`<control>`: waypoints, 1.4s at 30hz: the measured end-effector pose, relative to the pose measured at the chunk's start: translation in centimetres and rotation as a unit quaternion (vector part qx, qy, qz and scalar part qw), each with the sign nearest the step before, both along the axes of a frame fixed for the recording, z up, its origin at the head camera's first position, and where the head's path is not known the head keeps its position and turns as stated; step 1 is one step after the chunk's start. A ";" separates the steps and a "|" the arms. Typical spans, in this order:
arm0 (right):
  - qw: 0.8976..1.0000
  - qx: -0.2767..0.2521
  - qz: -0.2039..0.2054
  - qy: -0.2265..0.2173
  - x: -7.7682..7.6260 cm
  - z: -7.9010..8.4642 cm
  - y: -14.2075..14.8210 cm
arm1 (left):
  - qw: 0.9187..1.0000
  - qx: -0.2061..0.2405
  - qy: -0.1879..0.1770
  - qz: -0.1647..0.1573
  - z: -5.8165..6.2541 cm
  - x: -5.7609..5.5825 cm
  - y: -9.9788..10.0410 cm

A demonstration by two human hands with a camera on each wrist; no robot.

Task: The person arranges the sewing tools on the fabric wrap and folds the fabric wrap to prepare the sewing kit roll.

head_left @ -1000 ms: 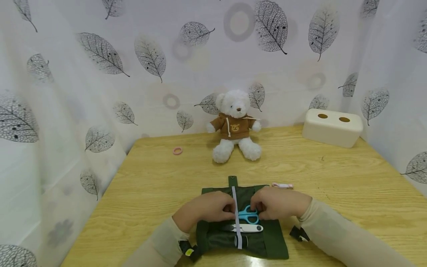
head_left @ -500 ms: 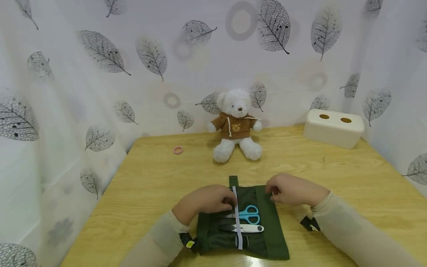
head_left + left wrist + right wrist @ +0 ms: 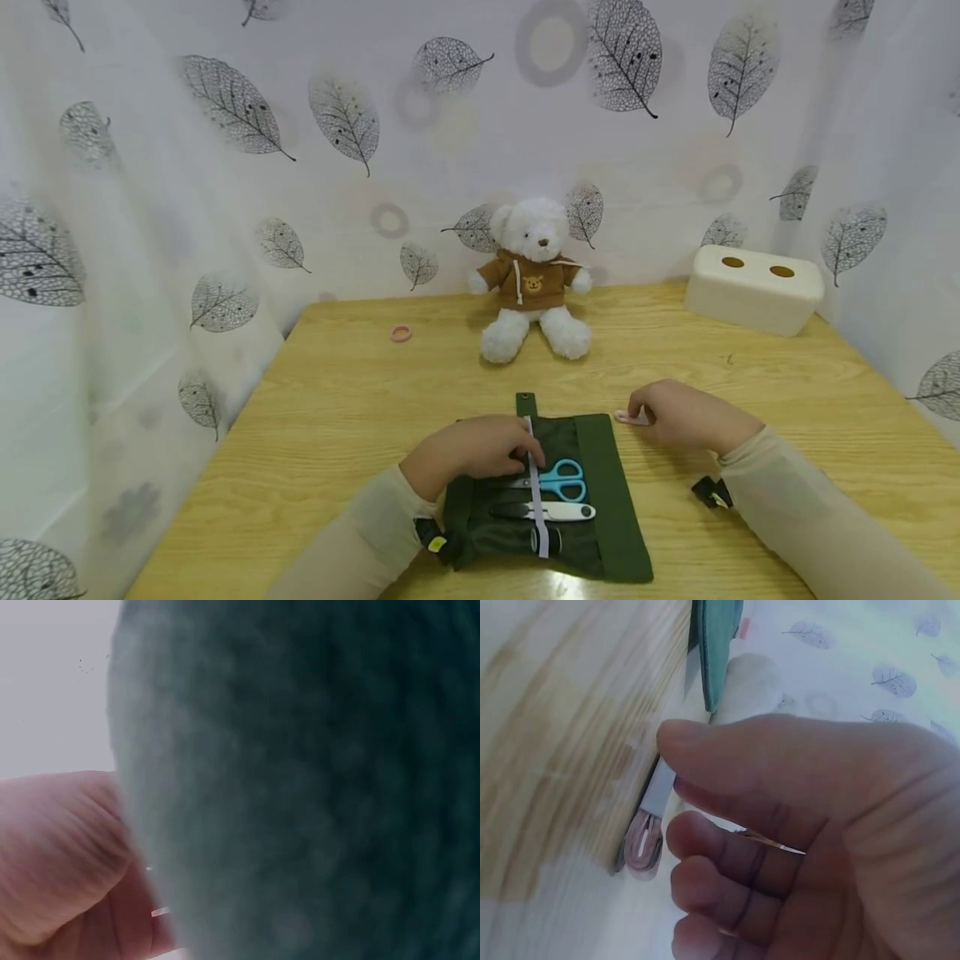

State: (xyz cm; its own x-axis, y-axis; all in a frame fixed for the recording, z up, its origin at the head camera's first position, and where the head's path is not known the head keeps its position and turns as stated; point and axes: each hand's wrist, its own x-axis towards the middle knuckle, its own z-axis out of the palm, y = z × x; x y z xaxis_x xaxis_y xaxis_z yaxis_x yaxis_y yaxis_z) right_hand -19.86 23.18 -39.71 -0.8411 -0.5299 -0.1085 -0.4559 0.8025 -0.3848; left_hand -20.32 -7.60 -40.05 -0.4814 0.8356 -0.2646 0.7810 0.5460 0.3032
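Note:
A dark green fabric tool roll [image 3: 626, 533] lies unfolded on the table. Its white elastic strap [image 3: 536, 500] crosses blue-handled scissors [image 3: 564, 481], a white-handled cutter [image 3: 566, 512] and a dark thread spool [image 3: 553, 542]. My left hand [image 3: 480, 450] rests over the roll's upper part, loosely bent fingers at the strap. To the right of the roll, my right hand [image 3: 686, 412] is at a small folded pink strip with a white band [image 3: 645, 840]. Thumb and index finger are beside its far end, with a grip not visible. Green fabric [image 3: 300, 780] blocks most of the left wrist view.
A white teddy bear in a brown hoodie [image 3: 532, 279] sits at the back of the table [image 3: 352, 417]. A pink ring [image 3: 401, 333] lies left of it. At the back right stands a cream box with two holes [image 3: 753, 292]. Leaf-print curtains surround the table.
My right hand has moved right, from the scissors across the roll's edge to the pink strip. My left hand has shifted slightly up and stays at the strap. The scissors lie under the strap.

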 end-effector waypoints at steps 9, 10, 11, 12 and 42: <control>1.000 0.015 -0.018 0.005 -0.2 0.1 0.5 | 1.000 -0.003 -0.010 0.018 -0.2 0.3 0.3; 1.000 0.018 -0.019 0.003 -0.1 0.1 0.5 | 1.000 -0.003 -0.009 0.023 -0.2 0.3 0.3; 1.000 0.021 -0.020 0.005 -0.2 0.1 0.6 | 1.000 -0.004 -0.005 0.026 -0.3 0.3 0.3; 1.000 0.023 -0.019 0.005 -0.2 0.0 0.7 | 1.000 -0.004 0.000 0.028 -0.4 0.2 0.3; 1.000 -0.002 -0.016 0.001 -0.2 0.1 -0.4 | 0.998 0.012 0.049 0.034 -0.6 0.5 0.2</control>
